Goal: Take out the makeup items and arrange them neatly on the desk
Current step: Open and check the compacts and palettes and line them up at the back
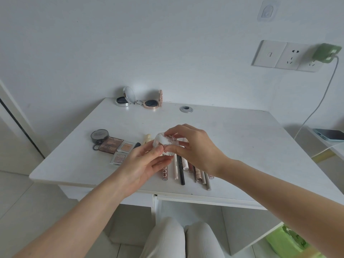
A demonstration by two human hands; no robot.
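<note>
Both of your hands meet at the centre of the frame over the white desk; your left hand has its fingers nearly straight, fingertips pressed against the lower left side of a small round white pouch with a pink pattern; your right hand curls over it from the right, thumb and fingers pinching its top and side, so the pouch hangs above the desk, just over the row of pencils and tubes lying side by side below it, part of the row hidden by your hands; left of centre lie a round grey compact, a brown palette and two small square eyeshadow pans, close together; at the desk's far edge, upper centre, two open compacts stand with lids raised against the white wall; a cable grommet sits just right of them; at the upper right a socket panel carries a green charger whose cable runs down toward a blue phone on a side ledge at the right edge; your light trousers show at the bottom centre
</note>
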